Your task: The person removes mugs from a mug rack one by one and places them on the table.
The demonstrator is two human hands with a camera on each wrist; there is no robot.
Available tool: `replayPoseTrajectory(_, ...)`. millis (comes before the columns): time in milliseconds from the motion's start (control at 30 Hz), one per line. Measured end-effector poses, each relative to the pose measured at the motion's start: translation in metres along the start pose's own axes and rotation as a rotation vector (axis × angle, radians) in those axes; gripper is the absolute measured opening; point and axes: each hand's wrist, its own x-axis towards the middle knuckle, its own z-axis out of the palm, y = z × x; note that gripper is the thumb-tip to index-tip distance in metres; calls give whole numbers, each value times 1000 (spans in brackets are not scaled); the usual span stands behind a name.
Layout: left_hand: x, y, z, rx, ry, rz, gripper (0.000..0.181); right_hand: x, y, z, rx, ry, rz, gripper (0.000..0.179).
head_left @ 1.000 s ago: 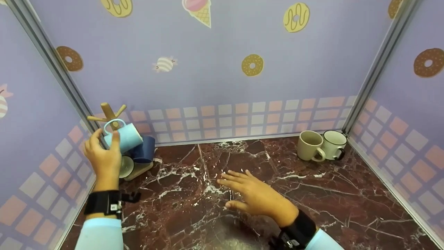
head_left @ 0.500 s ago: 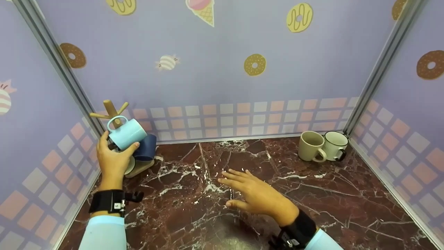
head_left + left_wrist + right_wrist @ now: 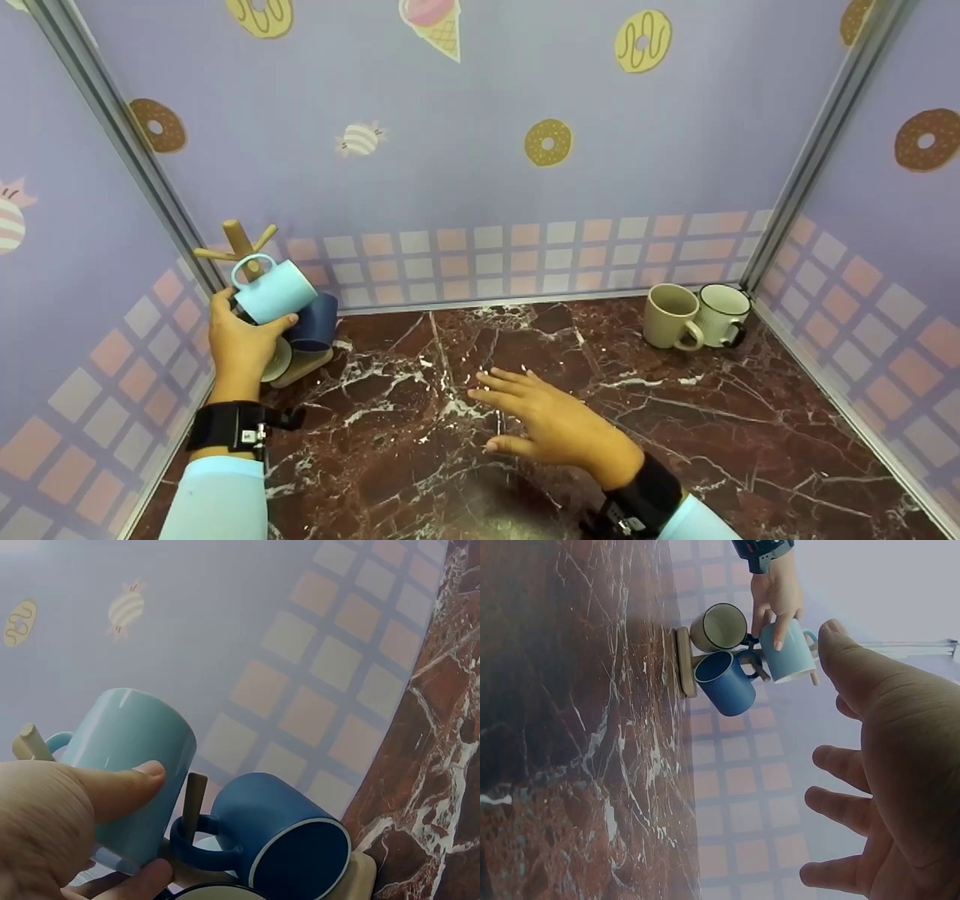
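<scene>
My left hand (image 3: pixel 244 341) grips a light blue mug (image 3: pixel 277 292) around its body, thumb along the side. The mug lies tilted, mouth to the right, its handle uppermost. That handle overlaps a peg of the wooden mug tree (image 3: pixel 238 238) in the head view. Below it a dark blue mug (image 3: pixel 281 832) hangs by its handle from a lower peg. A cream mug with a dark rim (image 3: pixel 720 626) hangs beside the dark blue one, partly hidden behind my left wrist in the head view. My right hand (image 3: pixel 559 424) is over the table with spread fingers, holding nothing.
Two more mugs stand upright in the back right corner: a beige mug (image 3: pixel 670 319) and a white mug with a black rim (image 3: pixel 726 311). Purple walls enclose the dark red marbled table (image 3: pixel 420 465) at the back and both sides.
My left hand has shifted slightly right with the light blue mug, and its mouth has turned more toward the head camera. The right hand stays in place.
</scene>
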Motion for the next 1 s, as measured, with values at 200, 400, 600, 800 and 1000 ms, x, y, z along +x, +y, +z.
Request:
replayPoseTrajectory(200, -3, 1, 2, -27, 51, -8, 111, -1, 0, 0, 9, 4, -5, 79)
replayPoseTrajectory(400, -9, 9, 4, -71, 117, 17, 108, -2, -1, 0, 5, -3, 4, 79)
replayPoseTrajectory(600, -19, 18, 13, -96, 193, 92, 103, -2, -1, -1, 12, 4, 6, 79)
replayPoseTrajectory(800, -38, 22, 26, -139, 254, 143, 100, -2, 0, -3, 6, 16, -15, 79)
replayPoseTrajectory(1000, -65, 38, 48, -183, 253, 134, 101, 0, 2, -2, -41, 71, -23, 75)
